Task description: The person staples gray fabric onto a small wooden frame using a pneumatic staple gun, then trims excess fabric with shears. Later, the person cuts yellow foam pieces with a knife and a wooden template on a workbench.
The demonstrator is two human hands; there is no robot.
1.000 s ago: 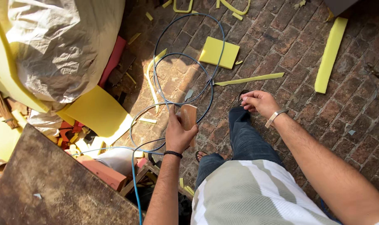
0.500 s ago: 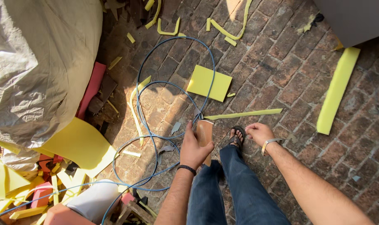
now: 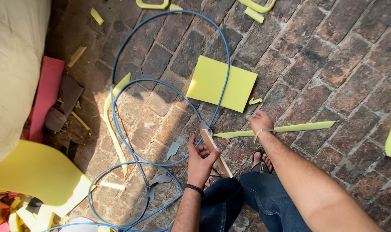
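The left hand (image 3: 200, 160) grips a wooden stick (image 3: 215, 151) — long axis running ten to four o'clock. The right hand (image 3: 259, 121), fingers loosely open, touches the yellow foam strip (image 3: 285, 128) — extending toward three.

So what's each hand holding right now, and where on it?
The left hand grips a wooden-handled tool by the upper part of its handle, near the blue cable. The right hand reaches down to a long yellow foam strip; whether it grips it cannot be told.

A single head camera is looking steeply down from standing height at the brick floor (image 3: 333, 56), facing away from the person, whose arms and legs are filling the near edge.
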